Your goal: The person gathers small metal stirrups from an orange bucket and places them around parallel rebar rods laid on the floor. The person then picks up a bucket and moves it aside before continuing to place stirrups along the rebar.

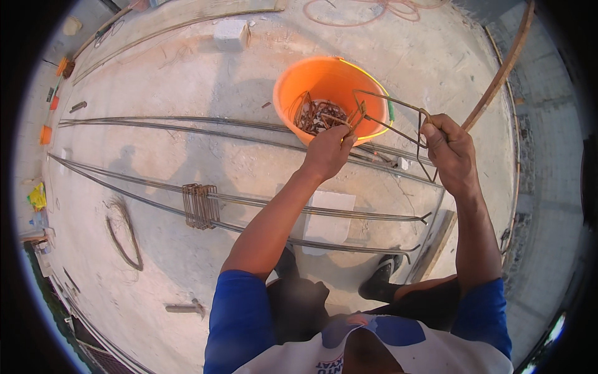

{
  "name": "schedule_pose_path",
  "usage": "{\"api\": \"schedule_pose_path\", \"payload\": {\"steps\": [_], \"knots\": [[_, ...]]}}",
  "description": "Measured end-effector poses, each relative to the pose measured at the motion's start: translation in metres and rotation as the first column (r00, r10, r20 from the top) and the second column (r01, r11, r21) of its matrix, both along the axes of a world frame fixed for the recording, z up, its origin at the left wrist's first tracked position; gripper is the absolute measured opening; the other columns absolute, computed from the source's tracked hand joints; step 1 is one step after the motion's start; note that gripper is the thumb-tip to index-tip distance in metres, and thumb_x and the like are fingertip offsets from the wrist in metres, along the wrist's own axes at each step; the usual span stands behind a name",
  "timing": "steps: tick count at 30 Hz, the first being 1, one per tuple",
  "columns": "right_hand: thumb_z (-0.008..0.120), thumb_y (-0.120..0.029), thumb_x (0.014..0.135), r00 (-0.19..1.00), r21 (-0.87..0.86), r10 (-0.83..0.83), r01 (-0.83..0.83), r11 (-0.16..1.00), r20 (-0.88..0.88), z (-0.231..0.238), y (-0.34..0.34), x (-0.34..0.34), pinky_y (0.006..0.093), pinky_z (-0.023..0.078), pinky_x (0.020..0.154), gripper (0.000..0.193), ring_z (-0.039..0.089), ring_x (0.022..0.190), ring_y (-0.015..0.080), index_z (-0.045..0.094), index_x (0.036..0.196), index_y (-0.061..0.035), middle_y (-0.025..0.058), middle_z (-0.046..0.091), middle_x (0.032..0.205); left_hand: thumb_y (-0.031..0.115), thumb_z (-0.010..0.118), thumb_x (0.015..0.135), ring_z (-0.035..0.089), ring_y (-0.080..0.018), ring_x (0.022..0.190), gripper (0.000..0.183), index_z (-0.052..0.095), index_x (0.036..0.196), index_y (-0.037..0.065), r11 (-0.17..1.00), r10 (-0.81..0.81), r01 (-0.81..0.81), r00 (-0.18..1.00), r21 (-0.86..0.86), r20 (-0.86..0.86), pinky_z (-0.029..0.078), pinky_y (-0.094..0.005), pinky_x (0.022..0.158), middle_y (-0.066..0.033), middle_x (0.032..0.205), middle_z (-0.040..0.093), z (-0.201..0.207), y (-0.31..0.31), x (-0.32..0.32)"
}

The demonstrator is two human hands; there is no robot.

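Head view: shows both hands raised over the concrete floor [187, 81], sharing one bent steel stirrup [391, 112] held just above and partly across the orange bucket [288, 87]. Left hand [327, 153] curled shut at the stirrup's near end, where the hooked wire ends cross, knuckles toward the camera, fingertips hidden. Right hand [450, 148] clenched in a fist around the stirrup's far side, thumb pressed on top. No gloves on either hand. Likely trouble first from those hooked ends: sitting right at the left hand, rusty and sharp-looking, ready to scratch or jab a palm if the loop twists or springs under uneven pull between the two fists. Second risk from the bucket: stands close beneath, filled with a tangle of rusty metal pieces [319, 115], so a corner of the stirrup dipping low could snag in the tangle or catch the rim and tip the whole lot. Third from the footing: dark shoes [380, 279] planted just beside the long rebars [261, 202] lying across the floor, with a white block [329, 218] wedged under them and a bundle of stirrups [199, 206] threaded farther left; a careless shift of weight could roll a bar underfoot or catch a toe on a hooked bar end. Also worth minding the long rusty bar [501, 68] slanting up near the right hand, close enough to be knocked by a swing of the loop.
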State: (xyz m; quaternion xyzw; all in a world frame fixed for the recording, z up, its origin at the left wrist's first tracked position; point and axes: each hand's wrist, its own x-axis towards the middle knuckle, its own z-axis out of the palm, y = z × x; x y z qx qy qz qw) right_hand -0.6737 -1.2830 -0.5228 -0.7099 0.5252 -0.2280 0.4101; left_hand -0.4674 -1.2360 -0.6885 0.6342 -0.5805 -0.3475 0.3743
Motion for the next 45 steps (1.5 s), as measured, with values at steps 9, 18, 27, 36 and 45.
{"api": "schedule_pose_path", "payload": {"steps": [9, 18, 27, 36, 45], "knots": [[0.055, -0.031, 0.096, 0.984, -0.035, -0.112, 0.118, 0.992, 0.142, 0.02, -0.017, -0.003, 0.0268, 0.038, 0.061, 0.033, 0.042, 0.067, 0.0082, 0.062, 0.097, 0.0009, -0.0005, 0.049, 0.07, 0.017, 0.047, 0.101, 0.062, -0.0137, 0.076, 0.025, 0.061, 0.094, -0.003, 0.986, 0.128, -0.164, 0.871, -0.036, -0.475, 0.049, -0.0281, 0.074, -0.0065, 0.079, 0.063, 0.076, -0.014, 0.027], [0.049, -0.034, 0.101, 0.822, 0.157, -0.301, 0.257, 0.953, 0.484, 0.001, -0.006, -0.012, 0.0207, 0.032, 0.037, 0.028, 0.049, 0.047, 0.007, 0.049, 0.091, -0.0072, 0.0028, 0.055, 0.065, 0.021, 0.047, 0.102, 0.061, -0.015, 0.083, 0.026, 0.061, 0.095, 0.0, 0.955, 0.14, -0.269, 0.781, -0.125, -0.608, 0.05, -0.0296, 0.079, -0.0076, 0.089, 0.063, 0.096, 0.018, 0.023], [0.046, -0.019, 0.096, 0.629, 0.552, -0.589, 0.288, 0.783, 0.507, -0.039, -0.007, -0.016, 0.0271, 0.033, 0.038, 0.034, 0.049, 0.049, 0.0145, 0.049, 0.123, 0.0004, 0.0076, 0.054, 0.073, 0.019, 0.047, 0.103, 0.062, -0.0212, 0.089, 0.021, 0.057, 0.098, 0.002, 0.896, -0.068, -0.333, 0.551, -0.294, -0.832, 0.05, -0.0367, 0.087, -0.0102, 0.097, 0.064, 0.062, 0.026, 0.027], [0.045, -0.012, 0.096, 0.565, 0.763, -0.682, 0.135, 0.632, 0.465, -0.065, -0.028, -0.008, 0.0266, 0.029, 0.036, 0.026, 0.046, 0.049, 0.0131, 0.048, 0.12, -0.0019, 0.0023, 0.051, 0.067, 0.012, 0.042, 0.102, 0.064, -0.024, 0.1, 0.017, 0.048, 0.117, 0.006, 0.92, 0.14, -0.393, 0.335, -0.003, -0.932, 0.052, -0.0369, 0.088, -0.0137, 0.118, 0.061, 0.023, 0.033, 0.038], [0.049, -0.012, 0.095, 0.483, 0.848, -0.757, 0.052, 0.527, 0.441, -0.105, 0.023, 0.044, 0.0278, 0.031, 0.04, 0.032, 0.046, 0.051, 0.0127, 0.05, 0.125, -0.0015, 0.0014, 0.05, 0.071, 0.011, 0.048, 0.1, 0.065, -0.022, 0.099, 0.02, 0.05, 0.12, 0.007, 0.966, 0.193, -0.236, 0.39, 0.104, -0.9, 0.054, -0.0358, 0.084, -0.0112, 0.116, 0.061, -0.028, 0.036, 0.015]]}}
